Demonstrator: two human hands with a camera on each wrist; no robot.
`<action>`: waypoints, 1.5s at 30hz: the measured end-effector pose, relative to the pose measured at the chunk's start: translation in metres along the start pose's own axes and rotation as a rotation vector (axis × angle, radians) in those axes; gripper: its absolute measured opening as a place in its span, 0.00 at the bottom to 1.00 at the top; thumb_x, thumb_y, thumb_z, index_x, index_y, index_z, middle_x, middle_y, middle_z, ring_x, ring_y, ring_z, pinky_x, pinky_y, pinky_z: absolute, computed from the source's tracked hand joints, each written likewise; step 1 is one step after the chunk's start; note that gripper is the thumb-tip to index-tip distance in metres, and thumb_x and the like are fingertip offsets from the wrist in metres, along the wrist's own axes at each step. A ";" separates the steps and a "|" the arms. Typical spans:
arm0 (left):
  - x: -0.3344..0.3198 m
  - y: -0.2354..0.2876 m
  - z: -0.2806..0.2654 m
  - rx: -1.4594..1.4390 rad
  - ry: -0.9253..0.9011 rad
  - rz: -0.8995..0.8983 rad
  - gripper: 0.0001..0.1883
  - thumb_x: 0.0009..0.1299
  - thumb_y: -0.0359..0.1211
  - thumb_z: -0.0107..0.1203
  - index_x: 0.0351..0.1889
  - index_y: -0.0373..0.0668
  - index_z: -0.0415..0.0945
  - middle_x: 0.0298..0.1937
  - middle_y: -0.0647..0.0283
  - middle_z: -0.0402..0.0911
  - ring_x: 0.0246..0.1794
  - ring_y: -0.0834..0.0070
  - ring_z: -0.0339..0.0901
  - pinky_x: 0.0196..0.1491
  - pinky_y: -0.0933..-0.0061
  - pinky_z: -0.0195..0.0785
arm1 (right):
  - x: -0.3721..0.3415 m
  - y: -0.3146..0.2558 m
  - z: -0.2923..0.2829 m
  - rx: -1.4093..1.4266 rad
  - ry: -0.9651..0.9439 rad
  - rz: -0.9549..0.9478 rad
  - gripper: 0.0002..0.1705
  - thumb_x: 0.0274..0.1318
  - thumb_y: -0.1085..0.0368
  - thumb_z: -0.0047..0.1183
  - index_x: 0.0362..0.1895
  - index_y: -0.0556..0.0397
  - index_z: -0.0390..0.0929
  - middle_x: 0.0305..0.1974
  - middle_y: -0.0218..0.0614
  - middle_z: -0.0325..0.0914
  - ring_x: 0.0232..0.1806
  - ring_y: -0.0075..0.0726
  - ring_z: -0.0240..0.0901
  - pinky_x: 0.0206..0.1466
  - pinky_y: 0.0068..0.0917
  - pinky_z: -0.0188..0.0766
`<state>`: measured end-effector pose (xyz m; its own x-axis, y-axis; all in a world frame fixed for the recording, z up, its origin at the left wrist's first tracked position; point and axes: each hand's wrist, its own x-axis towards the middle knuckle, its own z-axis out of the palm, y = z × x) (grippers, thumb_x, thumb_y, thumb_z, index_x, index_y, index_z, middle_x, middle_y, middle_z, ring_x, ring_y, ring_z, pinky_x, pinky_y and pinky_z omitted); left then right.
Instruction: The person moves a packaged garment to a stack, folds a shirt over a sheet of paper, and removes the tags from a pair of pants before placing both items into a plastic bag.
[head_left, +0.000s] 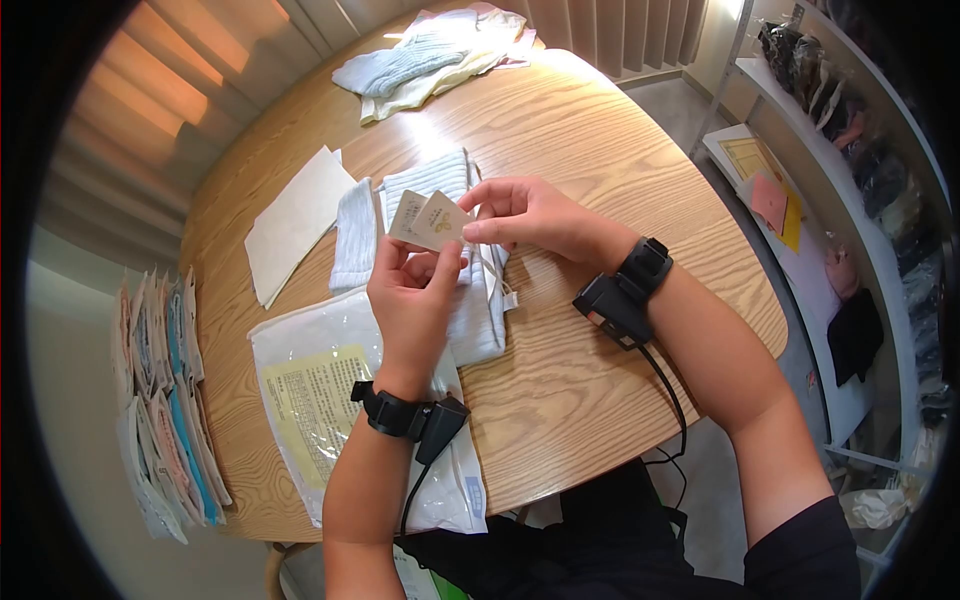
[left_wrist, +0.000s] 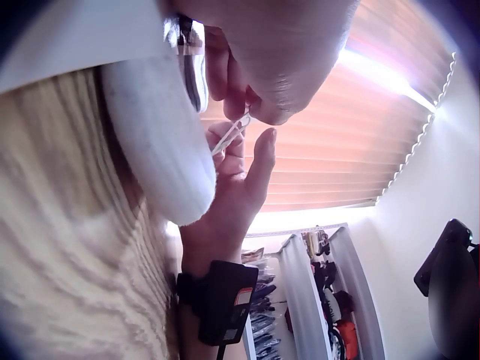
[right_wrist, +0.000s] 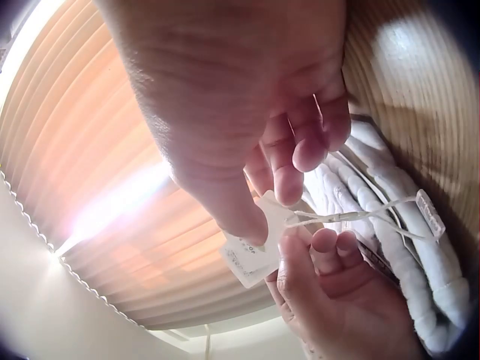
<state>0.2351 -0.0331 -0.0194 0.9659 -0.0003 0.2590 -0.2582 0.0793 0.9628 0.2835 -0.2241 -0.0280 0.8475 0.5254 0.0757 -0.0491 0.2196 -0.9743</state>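
Note:
Two small cream tags, a front one (head_left: 445, 219) and one behind it (head_left: 407, 217), are fanned out above a folded pale blue knit garment (head_left: 478, 318). My left hand (head_left: 418, 300) pinches them from below between thumb and fingers. With thumb and fingertips, my right hand (head_left: 532, 218) holds the front tag's right edge. In the right wrist view a white cord (right_wrist: 352, 216) runs from the tags (right_wrist: 255, 251) to a small white piece (right_wrist: 430, 214) over the folded knit (right_wrist: 405, 262).
A clear plastic bag with a yellow label (head_left: 318, 405) lies at the near left, with white sheets (head_left: 298, 225) beyond it. More folded clothes (head_left: 425, 65) are at the far edge. Packets hang at left (head_left: 160, 400); a shelf (head_left: 800, 120) stands at right.

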 end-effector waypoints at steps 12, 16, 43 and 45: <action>-0.001 -0.002 -0.003 0.148 -0.158 0.056 0.13 0.68 0.26 0.63 0.48 0.35 0.73 0.37 0.64 0.84 0.34 0.84 0.81 0.36 0.84 0.72 | 0.000 0.004 0.000 -0.006 -0.003 -0.015 0.16 0.59 0.56 0.65 0.41 0.55 0.84 0.31 0.24 0.79 0.30 0.15 0.67 0.36 0.16 0.66; 0.000 -0.003 -0.003 0.186 -0.270 0.049 0.21 0.67 0.23 0.61 0.57 0.36 0.67 0.39 0.63 0.83 0.37 0.81 0.80 0.43 0.81 0.74 | -0.001 0.003 -0.003 0.020 -0.003 -0.011 0.15 0.60 0.56 0.63 0.42 0.55 0.84 0.30 0.23 0.78 0.30 0.15 0.66 0.35 0.16 0.65; 0.000 -0.003 -0.002 0.251 -0.378 -0.050 0.27 0.67 0.23 0.63 0.62 0.39 0.63 0.36 0.64 0.82 0.35 0.85 0.78 0.40 0.85 0.70 | -0.004 0.002 -0.007 0.569 -0.198 0.120 0.31 0.59 0.61 0.52 0.66 0.55 0.64 0.40 0.25 0.70 0.37 0.18 0.67 0.47 0.24 0.66; 0.000 -0.002 -0.001 0.253 -0.372 -0.053 0.27 0.67 0.23 0.63 0.62 0.39 0.63 0.36 0.64 0.82 0.34 0.85 0.78 0.40 0.85 0.71 | -0.003 0.005 -0.010 0.486 -0.264 0.089 0.34 0.55 0.61 0.52 0.67 0.57 0.65 0.44 0.28 0.71 0.39 0.17 0.66 0.48 0.23 0.65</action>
<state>0.2360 -0.0321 -0.0216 0.9166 -0.3601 0.1737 -0.2498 -0.1766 0.9521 0.2860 -0.2330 -0.0348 0.6709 0.7335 0.1088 -0.4058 0.4860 -0.7740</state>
